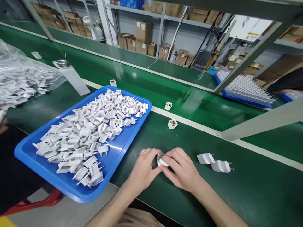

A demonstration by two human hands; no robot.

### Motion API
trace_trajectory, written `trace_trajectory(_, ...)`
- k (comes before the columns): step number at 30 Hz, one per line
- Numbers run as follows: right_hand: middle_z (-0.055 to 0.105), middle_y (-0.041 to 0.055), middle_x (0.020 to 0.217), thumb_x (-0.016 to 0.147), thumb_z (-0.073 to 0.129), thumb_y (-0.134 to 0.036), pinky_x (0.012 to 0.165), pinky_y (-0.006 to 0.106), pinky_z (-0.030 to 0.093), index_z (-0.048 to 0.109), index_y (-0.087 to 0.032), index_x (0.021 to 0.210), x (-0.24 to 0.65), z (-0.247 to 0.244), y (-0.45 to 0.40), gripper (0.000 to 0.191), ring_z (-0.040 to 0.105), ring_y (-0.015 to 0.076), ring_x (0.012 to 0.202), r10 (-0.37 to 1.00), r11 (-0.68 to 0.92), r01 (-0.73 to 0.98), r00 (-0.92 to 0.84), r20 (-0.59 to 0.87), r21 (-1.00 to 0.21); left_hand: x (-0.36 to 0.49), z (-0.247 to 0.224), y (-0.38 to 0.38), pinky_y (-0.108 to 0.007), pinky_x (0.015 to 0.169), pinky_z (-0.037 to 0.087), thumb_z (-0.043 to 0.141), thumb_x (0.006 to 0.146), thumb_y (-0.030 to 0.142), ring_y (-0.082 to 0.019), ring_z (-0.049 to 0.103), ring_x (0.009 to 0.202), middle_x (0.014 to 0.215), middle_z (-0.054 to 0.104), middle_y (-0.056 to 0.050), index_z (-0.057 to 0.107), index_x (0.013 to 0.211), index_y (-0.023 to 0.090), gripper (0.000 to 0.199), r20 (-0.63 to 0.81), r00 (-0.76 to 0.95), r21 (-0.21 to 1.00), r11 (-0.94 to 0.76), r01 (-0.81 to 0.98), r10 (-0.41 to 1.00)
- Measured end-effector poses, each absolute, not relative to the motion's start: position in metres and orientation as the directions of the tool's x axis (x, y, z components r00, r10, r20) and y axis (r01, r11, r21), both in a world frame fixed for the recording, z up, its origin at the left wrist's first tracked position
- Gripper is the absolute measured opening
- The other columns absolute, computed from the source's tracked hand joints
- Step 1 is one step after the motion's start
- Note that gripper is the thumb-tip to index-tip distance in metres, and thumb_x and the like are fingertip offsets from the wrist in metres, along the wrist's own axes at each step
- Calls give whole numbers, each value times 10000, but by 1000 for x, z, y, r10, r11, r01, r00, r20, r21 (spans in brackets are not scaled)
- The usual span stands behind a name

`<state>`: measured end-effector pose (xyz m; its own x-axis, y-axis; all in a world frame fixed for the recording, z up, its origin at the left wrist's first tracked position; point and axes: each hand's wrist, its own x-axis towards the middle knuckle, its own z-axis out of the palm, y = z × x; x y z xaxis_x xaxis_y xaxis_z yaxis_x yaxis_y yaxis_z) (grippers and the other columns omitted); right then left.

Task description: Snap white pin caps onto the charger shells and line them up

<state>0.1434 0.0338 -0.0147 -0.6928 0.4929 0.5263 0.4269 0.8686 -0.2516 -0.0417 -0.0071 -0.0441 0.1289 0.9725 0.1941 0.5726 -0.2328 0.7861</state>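
White plug housing [162,160] sits clasped between both hands just above the green conveyor belt [255,183], with only its pale end and a rim showing past the fingers, so its inner parts cannot be made out. The left hand [143,165] curls round one side and the right hand [182,168] closes over the other, both clenched on the piece, though whether they are pressing it or only steadying it cannot be told. A slipping grip could drop it onto the belt, where it might roll or be carried off if the belt is running, and a skewed squeeze could scuff the glossy shell or strain whatever is inside. Just right of the hands lie two pronged plug pieces [213,162], touching each other and close enough for a careless wrist to knock them askew. Farther up the belt are two small white housings with yellow insides [172,124], well apart from the hands. To the left, a blue plastic tray [78,197] heaped with loose two-pin plug pieces [90,135] overhangs the belt's near edge, so a nudge could tip it and spill them. Beyond it, a clear plastic bag [19,78] of similar pieces slumps open and could shed some if disturbed.
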Motion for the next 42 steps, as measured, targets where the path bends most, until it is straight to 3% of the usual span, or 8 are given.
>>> trace_trajectory(2, 680, 72, 943, 1007, 577, -171, 728, 364, 523, 642, -200, 1088, 144, -13, 35, 108, 604, 204, 829, 547, 837, 408, -660, 515, -365, -42, -44, -7, -346, 853, 554, 760, 848, 177, -220, 688, 982, 1031, 748, -17, 676, 1038, 243, 218, 200, 115, 798, -230, 558, 973)
trace_trajectory(5, 666, 74, 961, 1016, 572, -193, 746, 365, 547, 648, -208, 1058, 145, -11, 37, 88, 614, 205, 846, 600, 794, 425, -666, 444, -435, -41, -45, -7, -326, 810, 565, 831, 798, 198, -221, 690, 971, 1013, 752, -12, 698, 1013, 250, 259, 195, 90, 806, -212, 553, 977)
trace_trajectory(18, 640, 55, 970, 1015, 591, -190, 747, 346, 556, 634, -220, 1071, 145, -17, 39, 77, 630, 191, 851, 667, 721, 392, -615, 421, -571, -42, -45, -6, -354, 832, 549, 852, 785, 195, -238, 658, 995, 1050, 740, -14, 693, 999, 245, 271, 105, 98, 844, -141, 517, 990)
trace_trajectory(28, 597, 57, 971, 1022, 552, -158, 752, 351, 504, 594, -217, 1064, 142, -18, 43, 84, 567, 196, 851, 649, 722, 397, -673, 356, -567, -43, -47, -4, -352, 864, 514, 837, 819, 251, -233, 647, 998, 1048, 732, -18, 692, 961, 232, 204, 86, 118, 865, -133, 485, 989)
trace_trajectory(31, 591, 68, 987, 1044, 507, -167, 754, 352, 474, 559, -211, 1038, 141, -13, 42, 69, 546, 206, 871, 634, 739, 442, -711, 304, -508, -43, -48, -4, -347, 864, 508, 833, 826, 261, -234, 642, 1003, 1048, 730, -21, 689, 955, 228, 196, 82, 123, 872, -131, 471, 989)
trace_trajectory(38, 600, 72, 933, 1079, 378, -162, 693, 350, 350, 507, -197, 917, 132, -11, 29, 210, 478, 209, 780, 580, 813, 557, -754, 307, -169, -44, -47, -4, -360, 881, 511, 828, 813, 200, -236, 649, 986, 989, 732, -12, 666, 931, 218, 201, 94, 132, 870, -146, 470, 987)
trace_trajectory(42, 601, 71, 914, 1072, 406, -170, 689, 346, 354, 528, -191, 887, 130, -5, 28, 223, 474, 210, 770, 602, 794, 603, -766, 226, -73, -43, -48, -7, -401, 935, 526, 812, 808, 169, -264, 652, 1079, 1110, 737, -33, 665, 1035, 225, 275, 114, 129, 848, -164, 504, 985)
